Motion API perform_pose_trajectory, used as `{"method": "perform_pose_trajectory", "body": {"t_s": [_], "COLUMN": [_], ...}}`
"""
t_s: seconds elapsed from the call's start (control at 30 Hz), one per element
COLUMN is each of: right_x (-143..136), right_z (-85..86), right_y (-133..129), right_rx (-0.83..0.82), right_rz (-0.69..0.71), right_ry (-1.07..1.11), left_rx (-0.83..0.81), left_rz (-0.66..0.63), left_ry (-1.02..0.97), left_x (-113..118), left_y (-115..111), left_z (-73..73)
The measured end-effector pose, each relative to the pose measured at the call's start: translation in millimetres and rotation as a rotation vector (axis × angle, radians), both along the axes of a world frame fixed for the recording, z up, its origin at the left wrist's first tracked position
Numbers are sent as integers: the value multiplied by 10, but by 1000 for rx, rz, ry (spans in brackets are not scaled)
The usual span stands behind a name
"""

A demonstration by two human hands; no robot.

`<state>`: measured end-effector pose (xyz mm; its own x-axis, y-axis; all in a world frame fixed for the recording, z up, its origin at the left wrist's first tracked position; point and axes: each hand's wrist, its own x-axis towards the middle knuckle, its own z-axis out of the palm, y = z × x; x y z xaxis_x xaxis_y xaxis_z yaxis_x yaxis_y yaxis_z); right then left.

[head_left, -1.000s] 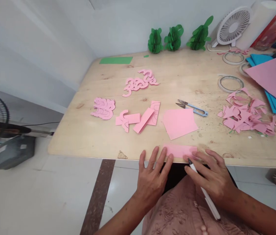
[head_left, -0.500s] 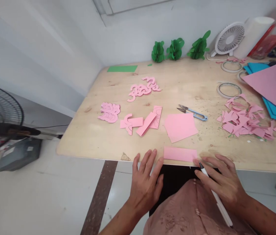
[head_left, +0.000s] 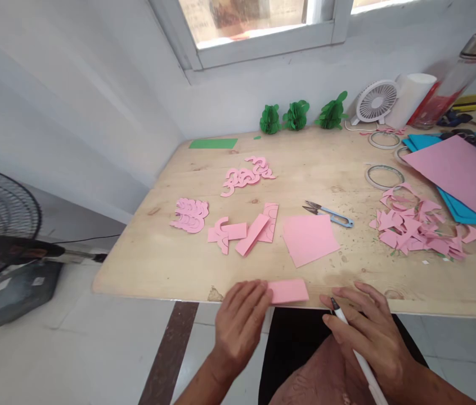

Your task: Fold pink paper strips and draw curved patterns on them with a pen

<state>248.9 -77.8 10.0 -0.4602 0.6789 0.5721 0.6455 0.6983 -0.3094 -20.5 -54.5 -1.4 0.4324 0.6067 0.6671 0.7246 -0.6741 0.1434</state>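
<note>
Near the table's front edge lies a folded pink paper strip (head_left: pixel 289 291), its left end covered by the fingers of my left hand (head_left: pixel 240 320). Those fingers are closed together over that end; my thumb is hidden. A white pen with a dark tip (head_left: pixel 362 363) is held in my right hand (head_left: pixel 368 332), tip pointing up and left. Just beyond the strip is a larger pink paper sheet (head_left: pixel 310 239), with blue-handled thread snips (head_left: pixel 331 214) behind it. To its left are crossed pink strips (head_left: pixel 257 232) with curved drawn lines, and a cut curved piece (head_left: pixel 222 235).
Cut pink shapes lie in two groups (head_left: pixel 190 215) (head_left: pixel 246 175). Pink scraps (head_left: pixel 419 225) are piled right, near tape rolls (head_left: pixel 385 176) and coloured sheets (head_left: pixel 461 169). Green paper figures (head_left: pixel 296 116) and a small fan (head_left: pixel 376 102) stand along the wall. A large black fan (head_left: pixel 1 219) is left.
My left hand has closed on the strip's left end, and the strip has shifted left, away from my right hand. My right hand still holds the pen. The view has tilted upward.
</note>
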Motion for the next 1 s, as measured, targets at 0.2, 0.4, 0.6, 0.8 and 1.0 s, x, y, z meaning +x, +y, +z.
{"method": "perform_pose_trajectory", "body": {"t_s": [0.2,0.4,0.6,0.8,1.0], "right_x": [110,125,179,203,186], "right_z": [12,11,-10,-38,-20], "right_y": [153,185,196,200,239], "right_rx": [93,98,86,70,59], "right_rz": [-94,-113,-147,-169,-168], "right_ry": [-15,21,6,34,64], "left_rx": [189,7,-61,-60,-75], "left_rz": [286,94,-84,-114,-124], "left_ry": [63,167,331,437,416], "left_x": [-227,151,568,606,610], "left_y": [581,640,683,752,746], "left_z": [231,194,163,254,248]}}
